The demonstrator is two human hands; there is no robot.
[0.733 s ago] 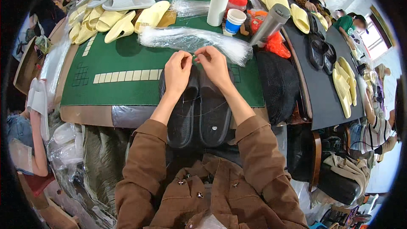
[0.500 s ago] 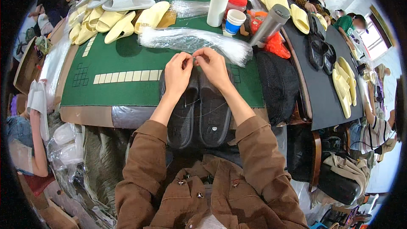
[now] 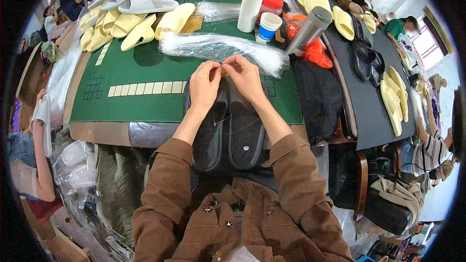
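Note:
My left hand (image 3: 204, 81) and my right hand (image 3: 242, 76) meet fingertip to fingertip, both closed in a pinch. Between them they appear to hold the ends of a thin clear plastic strand (image 3: 236, 131), which loops down over the slippers; its tips are hidden by my fingers. Beneath my wrists a pair of black slippers lies side by side, the left one (image 3: 206, 140) and the right one (image 3: 241, 133), reaching over the table's near edge. The right slipper bears a small white sticker. Just beyond my fingers rests a bundle of clear strands (image 3: 223, 51) in plastic wrap.
Yellow and grey slippers (image 3: 138, 22) are heaped at the far left of the green table mat (image 3: 145, 106). Tumblers (image 3: 251, 5), a paper cup (image 3: 268, 26) and a black mesh bag (image 3: 318, 97) stand right. Other people sit around, one at left holding a light slipper (image 3: 44, 121).
My hands stay pinched together in nearly the same spot, with slight finger movement. At left, the other person's hands and light slipper have shifted.

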